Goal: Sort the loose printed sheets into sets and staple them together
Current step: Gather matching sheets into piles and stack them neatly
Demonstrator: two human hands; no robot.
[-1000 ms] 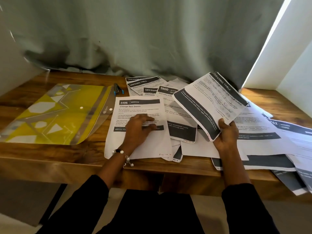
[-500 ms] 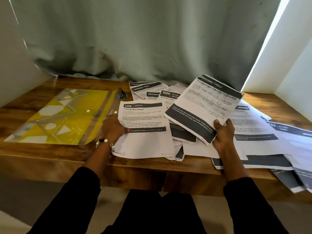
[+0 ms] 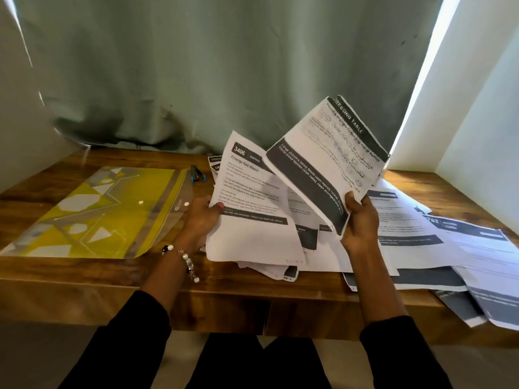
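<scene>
The left hand [image 3: 202,217] grips the left edge of the "3406" sheet [image 3: 250,209], thumb on its printed face, and holds it tilted up off the wooden counter [image 3: 84,276], with a few more sheets bunched under it. The right hand [image 3: 358,220] grips the lower corner of the "DRESSING TABLE" set [image 3: 328,161], fingers curled behind and thumb in front; the set stands raised and slanted, its top toward the green curtain [image 3: 224,66]. The 2 held papers overlap, the "DRESSING TABLE" set in front at the right.

Under and right of both hands, loose printed sheets [image 3: 415,228] lie spread flat and overlapping on the counter, some hanging over its front edge at the far right. More sheets show behind the raised "3406" sheet.

To the left lies a translucent yellow plastic folder [image 3: 92,214], flat and closed with a snap button; I cannot tell whether it holds anything. Just beyond its far right corner sits a small stapler [image 3: 196,175] with blue trim, apart from the papers. A beaded bracelet [image 3: 184,259] circles the left wrist.
</scene>
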